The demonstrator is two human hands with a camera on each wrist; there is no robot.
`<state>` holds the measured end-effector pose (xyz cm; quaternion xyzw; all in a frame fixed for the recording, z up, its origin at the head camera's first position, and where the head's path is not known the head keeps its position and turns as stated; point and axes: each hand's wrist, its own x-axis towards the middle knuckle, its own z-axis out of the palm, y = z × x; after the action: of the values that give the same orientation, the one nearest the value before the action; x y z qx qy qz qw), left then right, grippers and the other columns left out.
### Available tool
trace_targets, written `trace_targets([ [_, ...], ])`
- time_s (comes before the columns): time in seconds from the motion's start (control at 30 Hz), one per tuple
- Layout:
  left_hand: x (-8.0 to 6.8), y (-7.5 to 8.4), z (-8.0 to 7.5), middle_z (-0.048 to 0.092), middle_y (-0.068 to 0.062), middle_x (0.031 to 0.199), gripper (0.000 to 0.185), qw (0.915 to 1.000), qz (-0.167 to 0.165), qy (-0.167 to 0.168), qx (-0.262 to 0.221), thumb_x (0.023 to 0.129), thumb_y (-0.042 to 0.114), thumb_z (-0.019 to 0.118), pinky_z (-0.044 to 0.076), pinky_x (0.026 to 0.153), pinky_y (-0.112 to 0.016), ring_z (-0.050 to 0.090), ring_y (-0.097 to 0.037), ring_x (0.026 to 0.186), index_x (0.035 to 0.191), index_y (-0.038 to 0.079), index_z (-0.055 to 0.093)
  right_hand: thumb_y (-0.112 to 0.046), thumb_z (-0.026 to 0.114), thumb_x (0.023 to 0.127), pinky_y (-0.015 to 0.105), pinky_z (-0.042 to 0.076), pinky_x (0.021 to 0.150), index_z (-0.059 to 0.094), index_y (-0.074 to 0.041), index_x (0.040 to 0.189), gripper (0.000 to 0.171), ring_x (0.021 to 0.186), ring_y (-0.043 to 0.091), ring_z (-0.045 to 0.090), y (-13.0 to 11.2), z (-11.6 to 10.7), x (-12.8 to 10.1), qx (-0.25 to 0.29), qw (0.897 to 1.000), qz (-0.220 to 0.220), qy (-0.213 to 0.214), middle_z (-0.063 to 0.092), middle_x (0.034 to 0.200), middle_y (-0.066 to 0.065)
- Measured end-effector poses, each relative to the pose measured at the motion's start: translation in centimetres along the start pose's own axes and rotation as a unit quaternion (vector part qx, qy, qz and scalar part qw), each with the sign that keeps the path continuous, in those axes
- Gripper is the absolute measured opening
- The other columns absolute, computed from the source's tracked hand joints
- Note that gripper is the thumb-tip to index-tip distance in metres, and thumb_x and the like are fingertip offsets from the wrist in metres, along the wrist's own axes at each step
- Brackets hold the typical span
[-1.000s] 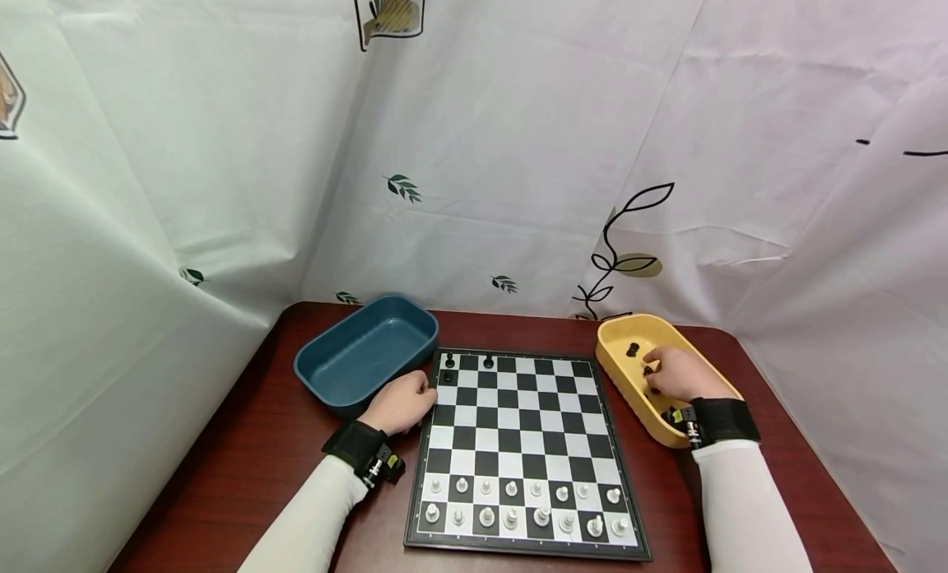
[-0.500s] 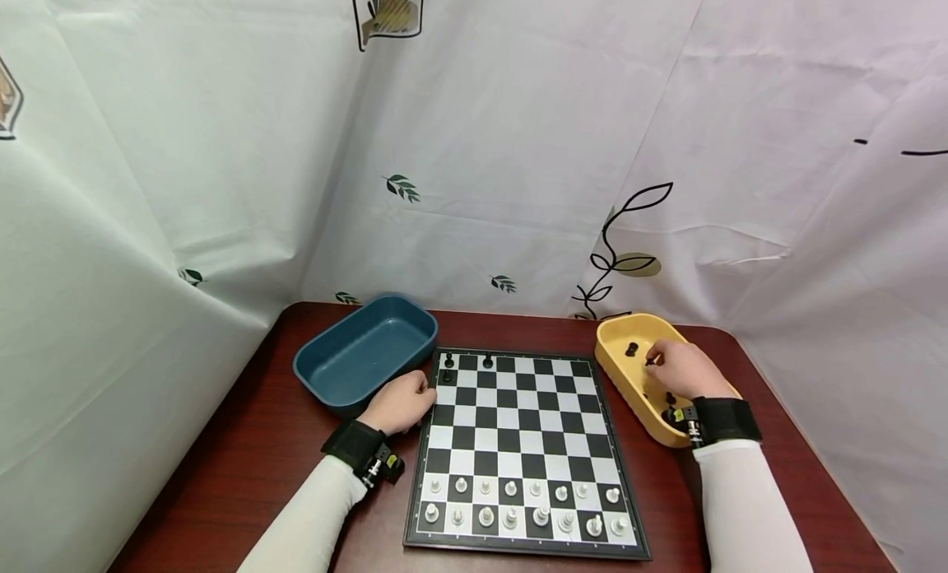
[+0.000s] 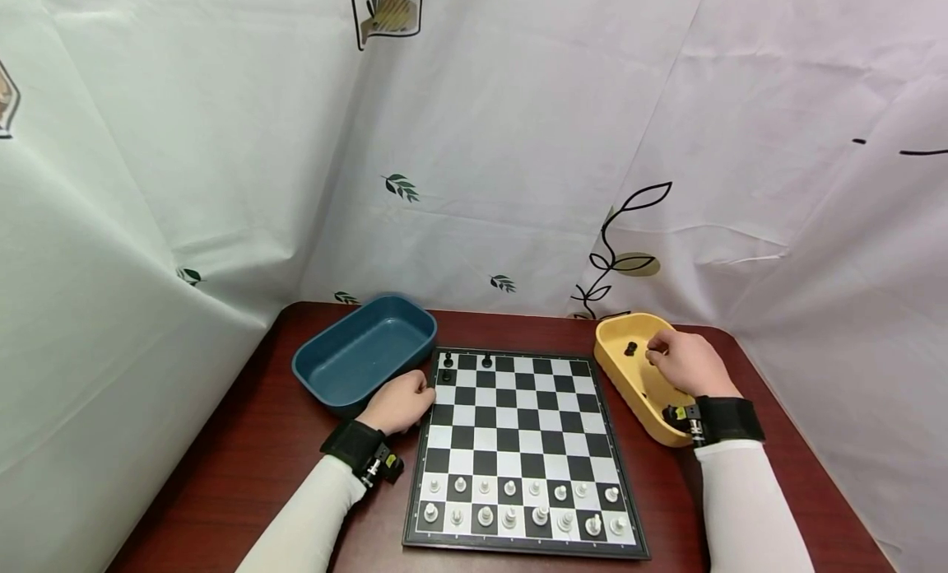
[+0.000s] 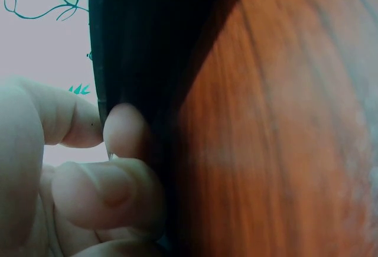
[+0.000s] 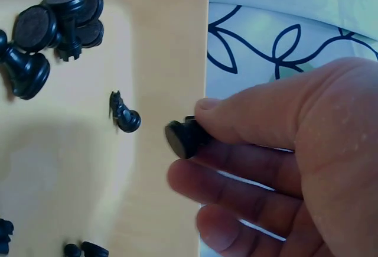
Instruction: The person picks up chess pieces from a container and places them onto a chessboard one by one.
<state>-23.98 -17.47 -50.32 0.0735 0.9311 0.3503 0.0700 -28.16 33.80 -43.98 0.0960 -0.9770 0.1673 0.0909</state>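
While board (image 3: 507,441) is gripped by left fingers (image 4: 97,195), piece (image 5: 182,140) is pinched by right fingers (image 5: 201,181) | pick-up (seemingly) | yellow tray (image 3: 622,393) must be cleared

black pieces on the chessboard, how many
3: first piece at the far left corner, second piece just in front, third piece two squares right of the corner.

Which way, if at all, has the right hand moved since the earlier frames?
Yes: in the head view, the right hand has moved upward and slightly right against the yellow tray, holding a black chess piece.
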Motion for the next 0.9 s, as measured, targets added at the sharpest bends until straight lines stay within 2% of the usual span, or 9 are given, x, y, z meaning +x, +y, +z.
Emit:
trace_targets([
  [0.13,0.0,0.0,0.0,0.063,-0.001,0.061,0.025,1.0,-0.001,-0.002,-0.001,0.107,0.028,0.056,0.043,0.047,-0.035,0.056,-0.02,0.045,0.085,0.015,0.058,-0.014,0.078,0.101,0.041,0.051,0.064,0.079,-0.004,0.108,0.012,0.068,0.021,0.064,-0.2,-0.1,0.0,0.005,1.0,-0.005,0.024,0.078,0.092,0.01],
  [0.37,0.0,0.1,0.0,0.063,-0.002,0.061,0.026,1.0,-0.002,-0.002,0.001,0.108,0.028,0.056,0.043,0.047,-0.035,0.056,-0.021,0.045,0.086,0.015,0.058,-0.014,0.079,0.101,0.055,0.055,0.075,0.08,-0.004,0.112,0.016,0.081,0.031,0.07,-0.4,-0.1,0.0,-0.011,0.999,-0.013,0.047,0.079,0.096,0.013],
  [0.7,-0.1,0.1,0.0,0.063,-0.002,0.062,0.024,1.0,0.001,-0.003,0.002,0.108,0.027,0.056,0.043,0.047,-0.035,0.055,-0.02,0.045,0.087,0.014,0.059,-0.015,0.08,0.101,0.048,0.052,0.07,0.079,-0.003,0.108,0.014,0.077,0.028,0.068,-1.6,-1.2,-0.3,0.007,0.998,-0.009,0.057,0.078,0.093,0.012],
  [0.9,0.1,0.2,-0.1,0.063,-0.002,0.062,0.025,1.0,-0.003,-0.002,0.003,0.108,0.027,0.056,0.042,0.048,-0.035,0.055,-0.02,0.045,0.087,0.014,0.059,-0.015,0.082,0.1,0.049,0.052,0.072,0.077,-0.005,0.105,0.013,0.08,0.031,0.07,-3.0,-1.8,-0.3,0.015,0.996,-0.035,0.084,0.077,0.093,0.012],
])
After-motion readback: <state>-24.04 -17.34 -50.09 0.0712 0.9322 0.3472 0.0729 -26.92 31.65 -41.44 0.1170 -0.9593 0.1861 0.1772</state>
